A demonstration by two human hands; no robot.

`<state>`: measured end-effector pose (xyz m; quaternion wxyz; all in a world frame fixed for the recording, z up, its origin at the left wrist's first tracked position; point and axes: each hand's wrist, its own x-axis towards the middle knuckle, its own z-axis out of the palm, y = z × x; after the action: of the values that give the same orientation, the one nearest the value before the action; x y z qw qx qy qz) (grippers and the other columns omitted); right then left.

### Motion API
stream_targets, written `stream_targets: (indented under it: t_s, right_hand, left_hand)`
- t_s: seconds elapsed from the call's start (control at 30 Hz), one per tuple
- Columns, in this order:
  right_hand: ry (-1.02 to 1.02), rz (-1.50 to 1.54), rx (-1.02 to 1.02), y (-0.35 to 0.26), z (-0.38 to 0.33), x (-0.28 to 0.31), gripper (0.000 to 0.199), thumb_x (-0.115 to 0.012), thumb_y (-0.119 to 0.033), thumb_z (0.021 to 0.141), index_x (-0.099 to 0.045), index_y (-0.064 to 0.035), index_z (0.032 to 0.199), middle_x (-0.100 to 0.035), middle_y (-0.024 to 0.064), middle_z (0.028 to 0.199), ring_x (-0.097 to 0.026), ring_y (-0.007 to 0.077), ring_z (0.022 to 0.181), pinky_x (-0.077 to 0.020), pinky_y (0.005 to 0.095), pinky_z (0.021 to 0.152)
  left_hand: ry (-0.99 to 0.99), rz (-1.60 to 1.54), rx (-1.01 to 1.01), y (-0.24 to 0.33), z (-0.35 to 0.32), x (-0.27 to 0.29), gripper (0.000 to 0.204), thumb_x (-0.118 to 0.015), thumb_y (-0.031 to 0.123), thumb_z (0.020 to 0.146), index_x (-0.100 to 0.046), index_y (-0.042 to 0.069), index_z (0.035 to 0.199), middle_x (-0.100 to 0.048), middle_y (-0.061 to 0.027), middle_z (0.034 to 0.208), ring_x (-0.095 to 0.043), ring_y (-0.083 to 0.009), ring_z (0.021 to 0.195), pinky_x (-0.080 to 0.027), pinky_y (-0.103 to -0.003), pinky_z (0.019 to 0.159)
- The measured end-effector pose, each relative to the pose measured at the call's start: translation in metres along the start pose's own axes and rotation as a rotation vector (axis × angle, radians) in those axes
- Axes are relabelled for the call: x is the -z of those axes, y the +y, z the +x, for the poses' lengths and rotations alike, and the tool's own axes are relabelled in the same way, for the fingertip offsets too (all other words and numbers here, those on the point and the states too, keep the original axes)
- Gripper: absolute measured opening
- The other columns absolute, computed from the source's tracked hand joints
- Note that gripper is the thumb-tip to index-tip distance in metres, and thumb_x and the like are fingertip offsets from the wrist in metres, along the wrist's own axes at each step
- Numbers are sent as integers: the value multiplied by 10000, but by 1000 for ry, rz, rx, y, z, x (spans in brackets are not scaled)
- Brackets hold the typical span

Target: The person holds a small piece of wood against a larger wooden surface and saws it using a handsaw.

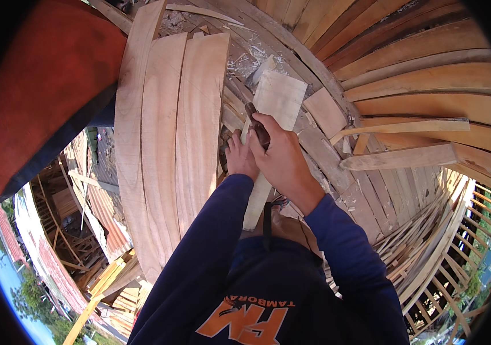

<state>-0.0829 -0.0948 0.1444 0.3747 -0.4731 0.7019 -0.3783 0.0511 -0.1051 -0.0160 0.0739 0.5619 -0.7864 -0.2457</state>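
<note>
My right hand [282, 155] is wrapped round the brown handle of a chisel-like hand tool [251, 108], whose narrow shaft points up and to the left. Beneath it, a long pale board [280, 95] slants from the middle of the view down toward my waist. Close beside the right hand, my left hand [242, 158] presses on the board's left edge with its fingers curled. The left thumb is hidden, and the tool's tip is hard to make out against the wood behind it.
Wide curved planks [162, 126] rise to the left of my hands. Wood shavings [257, 57] and a loose block [326, 112] lie beyond. Curved hull-like planking [423, 75] stands at right, with a cut timber [400, 157] near it. Orange-red fabric [50, 86] fills the upper left.
</note>
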Motion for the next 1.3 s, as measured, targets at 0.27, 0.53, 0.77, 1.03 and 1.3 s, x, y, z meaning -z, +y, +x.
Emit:
stream_targets:
  t_s: [0.27, 0.53, 0.77, 1.03, 1.3]
  right_hand:
    - [-74, -138, -31, -67, -147, 78, 481, -675, 27, 857, -543, 13, 1319, -685, 251, 1112, -722, 329, 971, -568, 374, 813]
    - [-89, -77, -183, -24, -20, 9, 361, -629, -39, 915, -570, 24, 1265, -690, 212, 865, -716, 172, 788, -516, 293, 659]
    - [-46, -115, 17, -63, -135, 70, 428, -643, -26, 903, -536, 12, 1316, -691, 259, 861, -733, 337, 803, -555, 375, 686]
    - [-68, -15, -171, -34, -61, 40, 415, -659, -102, 908, -541, 32, 1283, -662, 272, 791, -723, 337, 761, -540, 393, 664]
    - [-78, -29, -91, -19, -44, 21, 375, -638, -35, 901, -572, -8, 1269, -681, 227, 836, -682, 245, 637, -524, 331, 618]
  left_hand:
    - [62, 56, 39, -2, -2, 6, 443, -500, 252, 987, -461, 176, 1422, -483, -212, 1315, -498, -392, 1205, -439, -504, 949]
    - [32, 110, -2, 4, -5, -3, 495, -524, 257, 961, -440, 212, 1446, -458, -186, 1351, -486, -361, 1207, -434, -501, 918]
    - [68, 84, 26, -8, -2, 2, 493, -521, 271, 971, -439, 213, 1453, -471, -183, 1337, -494, -353, 1203, -434, -499, 922]
    - [86, 64, 1, 0, 3, -2, 445, -504, 261, 982, -471, 193, 1420, -478, -201, 1326, -510, -368, 1192, -438, -497, 932]
    - [53, 81, 6, 2, -1, 3, 465, -523, 260, 967, -460, 205, 1425, -478, -212, 1326, -513, -382, 1162, -443, -488, 927]
